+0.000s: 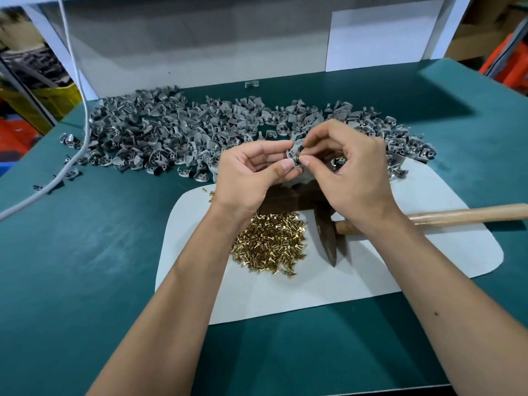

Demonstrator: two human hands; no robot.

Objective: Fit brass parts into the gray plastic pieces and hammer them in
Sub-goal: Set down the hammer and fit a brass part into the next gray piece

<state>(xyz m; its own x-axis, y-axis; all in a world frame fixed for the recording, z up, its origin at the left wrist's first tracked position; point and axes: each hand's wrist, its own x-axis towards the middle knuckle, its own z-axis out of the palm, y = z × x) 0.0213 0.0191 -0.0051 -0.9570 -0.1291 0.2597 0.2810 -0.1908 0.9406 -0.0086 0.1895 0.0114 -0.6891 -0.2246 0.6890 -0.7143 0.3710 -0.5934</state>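
Observation:
My left hand (251, 172) pinches a gray plastic piece (293, 152) between thumb and fingers, held above the table. My right hand (348, 170) pinches a small brass part (297, 158) against that piece with thumb and forefinger. A heap of brass parts (268, 241) lies on the white sheet (371, 270) below my wrists. A hammer lies on the sheet, with its dark head (328, 238) beside the heap and its wooden handle (468, 214) reaching right. A dark block (281, 200) sits under my hands, mostly hidden.
A wide pile of gray plastic pieces (160, 132) spreads across the back of the green table (85, 252). A white cable (77, 110) hangs down at the left and trails over the table. White panels (383, 35) stand behind the pile.

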